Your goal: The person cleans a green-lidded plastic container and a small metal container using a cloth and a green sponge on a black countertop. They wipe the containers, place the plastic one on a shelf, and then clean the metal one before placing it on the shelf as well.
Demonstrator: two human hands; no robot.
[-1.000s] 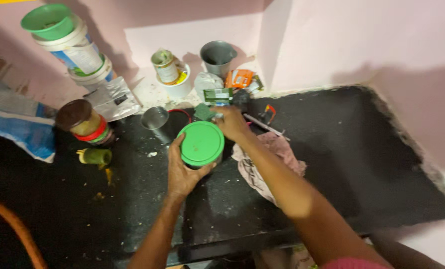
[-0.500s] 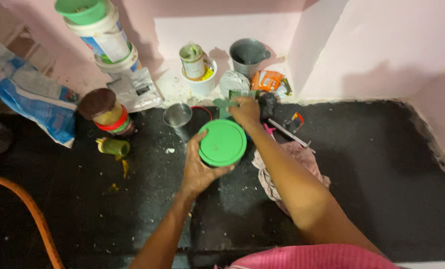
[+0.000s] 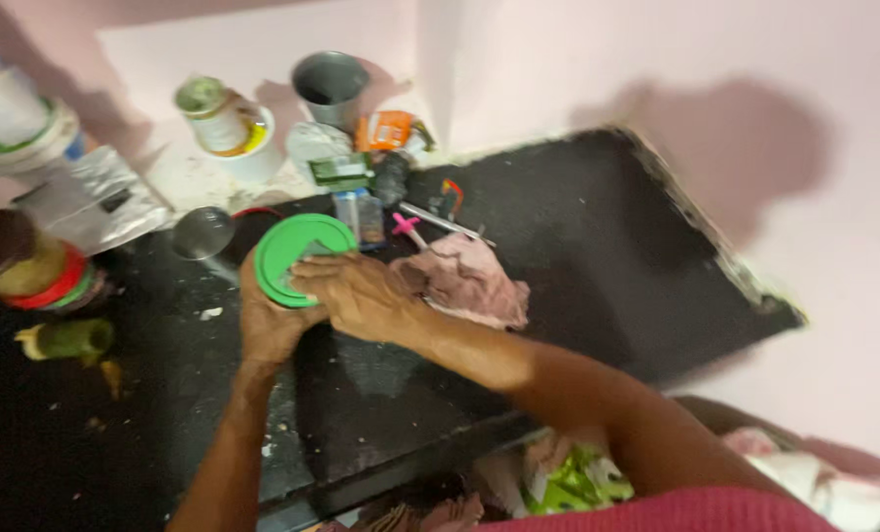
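Left hand (image 3: 268,320) grips a green lid (image 3: 297,256) from below; right hand (image 3: 361,296) lies flat across it, fingers extended. Pink cloth (image 3: 465,281) adjoins; steel cup (image 3: 202,233) and jar (image 3: 26,261) stand left on the tabletop (image 3: 578,256).

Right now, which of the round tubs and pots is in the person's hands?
The green-lidded container: the left hand cups it from below, the right hand lies across it. The grey pot stands untouched by the wall.

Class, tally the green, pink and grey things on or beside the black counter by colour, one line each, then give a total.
Green: 2, the round lid in the left hand, the small box
Pink: 1, the crumpled cloth
Grey: 1, the cup
Total: 4
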